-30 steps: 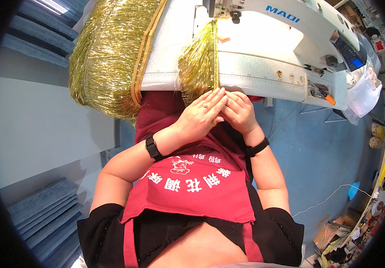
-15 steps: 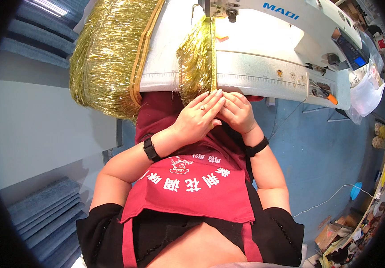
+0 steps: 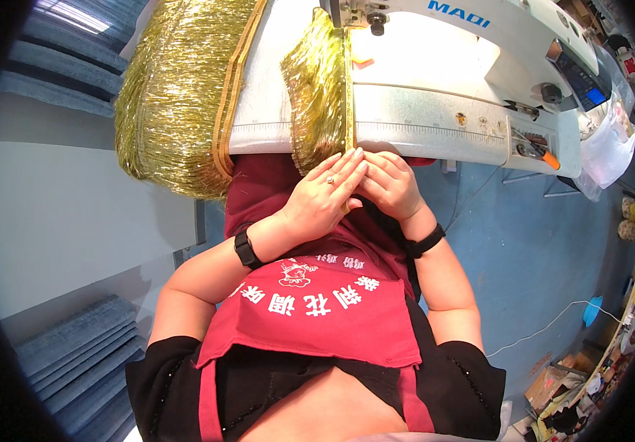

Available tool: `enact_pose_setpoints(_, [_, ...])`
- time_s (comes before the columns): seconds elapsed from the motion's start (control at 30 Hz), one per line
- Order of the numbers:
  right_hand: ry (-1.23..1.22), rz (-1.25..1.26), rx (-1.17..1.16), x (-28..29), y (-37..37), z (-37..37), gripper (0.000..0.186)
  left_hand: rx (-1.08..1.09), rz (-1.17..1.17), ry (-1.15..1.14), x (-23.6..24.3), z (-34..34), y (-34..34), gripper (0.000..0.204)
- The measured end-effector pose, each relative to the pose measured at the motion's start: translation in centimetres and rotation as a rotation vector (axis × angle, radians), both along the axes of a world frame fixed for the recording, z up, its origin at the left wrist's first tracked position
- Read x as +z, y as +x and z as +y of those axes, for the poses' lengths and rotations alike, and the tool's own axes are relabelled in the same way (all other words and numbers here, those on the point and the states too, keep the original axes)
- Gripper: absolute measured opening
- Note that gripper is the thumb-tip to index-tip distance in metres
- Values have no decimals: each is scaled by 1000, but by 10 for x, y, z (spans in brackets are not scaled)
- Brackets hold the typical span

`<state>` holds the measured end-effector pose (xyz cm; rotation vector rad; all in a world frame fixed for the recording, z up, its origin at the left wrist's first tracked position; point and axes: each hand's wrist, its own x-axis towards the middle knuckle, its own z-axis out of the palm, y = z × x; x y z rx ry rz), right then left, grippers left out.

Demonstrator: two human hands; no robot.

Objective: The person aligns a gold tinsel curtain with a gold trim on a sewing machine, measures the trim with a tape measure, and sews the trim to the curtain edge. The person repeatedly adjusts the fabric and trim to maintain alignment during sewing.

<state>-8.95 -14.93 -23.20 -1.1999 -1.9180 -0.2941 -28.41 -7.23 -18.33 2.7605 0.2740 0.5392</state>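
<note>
A strip of gold tinsel fringe trim (image 3: 319, 96) runs from under the sewing machine head (image 3: 362, 15) toward me, its bound edge straight and its strands spread to the left. At the table's front edge, my left hand (image 3: 326, 188) closes on the near part of the trim, fingers laid together over it and a ring on one. Beside it, touching its fingertips, my right hand (image 3: 391, 184) has its fingers bent and pressed together on the same trim. What lies beneath both hands is mostly hidden.
A thick bundle of gold tinsel fringe (image 3: 177, 96) hangs over the table's left side. The white machine table (image 3: 428, 121) carries a printed ruler and a small tool recess (image 3: 531, 147) with an orange-handled tool. A plastic bag (image 3: 608, 155) hangs at its right end.
The tinsel strands by the machine head have spread out flatter and reach farther away from me. Both hands stay nearly in place on the trim.
</note>
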Motion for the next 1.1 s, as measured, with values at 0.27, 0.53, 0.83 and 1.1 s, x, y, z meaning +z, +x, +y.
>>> enact_pose_setpoints(0.27, [-10, 7, -9, 0, 0, 2, 17, -19, -14, -10, 0, 3, 1, 64])
enact_pose_setpoints(0.53, [-3, -2, -2, -1, 0, 3, 17, -4, -20, -51, -2, -1, 0, 66])
enact_pose_setpoints(0.83, [-6, 9, 8, -2, -1, 0, 19, -9, -33, -66, -3, -3, 0, 67])
enact_pose_setpoints(1.1, [1, 2, 7, -2, -1, -1, 19, -5, -27, -56, -3, -4, 0, 66])
